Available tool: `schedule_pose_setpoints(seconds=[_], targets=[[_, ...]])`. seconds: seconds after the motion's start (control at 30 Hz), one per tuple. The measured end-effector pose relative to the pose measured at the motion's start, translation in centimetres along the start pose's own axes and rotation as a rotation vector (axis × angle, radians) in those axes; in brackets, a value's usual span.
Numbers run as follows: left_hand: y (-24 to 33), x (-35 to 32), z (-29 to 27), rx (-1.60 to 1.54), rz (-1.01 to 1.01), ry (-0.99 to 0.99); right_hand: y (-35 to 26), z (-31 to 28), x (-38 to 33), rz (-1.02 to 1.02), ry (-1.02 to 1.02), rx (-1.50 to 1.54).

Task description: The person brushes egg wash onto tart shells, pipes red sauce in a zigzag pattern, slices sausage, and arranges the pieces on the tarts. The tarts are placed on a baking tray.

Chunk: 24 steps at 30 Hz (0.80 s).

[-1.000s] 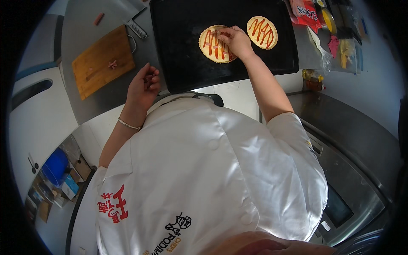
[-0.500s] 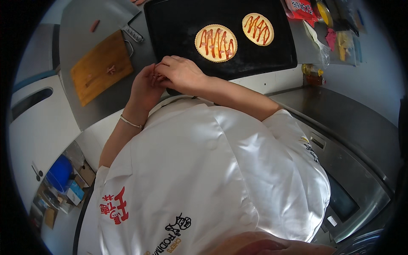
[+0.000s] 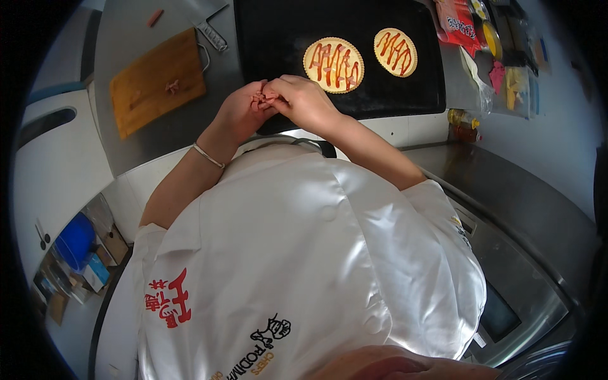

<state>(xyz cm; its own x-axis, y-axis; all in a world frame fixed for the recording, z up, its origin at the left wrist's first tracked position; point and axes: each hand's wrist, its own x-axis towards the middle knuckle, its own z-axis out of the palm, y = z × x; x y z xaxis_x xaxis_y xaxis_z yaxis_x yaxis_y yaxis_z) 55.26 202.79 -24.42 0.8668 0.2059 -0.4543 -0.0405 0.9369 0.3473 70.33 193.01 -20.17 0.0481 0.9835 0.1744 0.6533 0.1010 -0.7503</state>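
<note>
My left hand (image 3: 243, 114) is cupped palm up around chopped pink sausage pieces (image 3: 258, 100), in front of my body over the near left corner of a black baking tray (image 3: 278, 38). My right hand (image 3: 307, 104) meets it, fingers bent and pinching at the same pieces. Just beyond the right hand, a round crust with a fluted edge (image 3: 334, 65) lies on the tray, striped with red sauce and bearing small pink bits. A smaller sauced crust (image 3: 396, 52) lies to its right.
Left of the tray, a wooden cutting board (image 3: 142, 104) carries a little heap of chopped sausage (image 3: 172, 87). A knife (image 3: 214, 37) and a sausage chunk (image 3: 155, 18) lie beyond it. At the right are a red packet (image 3: 457, 25) and bottles (image 3: 463, 119).
Both hands have shifted right, toward the tray and the larger crust. The left palm has turned up, so the chopped sausage in it now shows.
</note>
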Motion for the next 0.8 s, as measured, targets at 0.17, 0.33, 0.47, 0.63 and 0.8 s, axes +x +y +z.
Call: schedule_pose_setpoints(seconds=[0.17, 0.33, 0.47, 0.63, 0.8], targets=[[-0.1, 0.0, 0.5, -0.02, -0.036, 0.015, 0.7, -0.4, -1.0, 0.199, 0.044, 0.317], [0.2, -0.4, 3.3, 0.023, -0.091, 0.06, 1.6, -3.2, -1.5, 0.614, 0.024, 0.705], [0.2, -0.1, 3.0, 0.007, -0.056, 0.197, 5.2, -5.2, -3.0, 0.72, 0.183, 0.609], [0.8, -1.1, 2.2, -0.034, 0.023, 0.328, 9.2, -5.2, -5.2, 0.702, 0.232, 0.195], [1.0, -1.9, 0.9, -0.078, 0.039, 0.387, 10.5, -3.5, -5.8, 0.611, 0.139, -0.092]])
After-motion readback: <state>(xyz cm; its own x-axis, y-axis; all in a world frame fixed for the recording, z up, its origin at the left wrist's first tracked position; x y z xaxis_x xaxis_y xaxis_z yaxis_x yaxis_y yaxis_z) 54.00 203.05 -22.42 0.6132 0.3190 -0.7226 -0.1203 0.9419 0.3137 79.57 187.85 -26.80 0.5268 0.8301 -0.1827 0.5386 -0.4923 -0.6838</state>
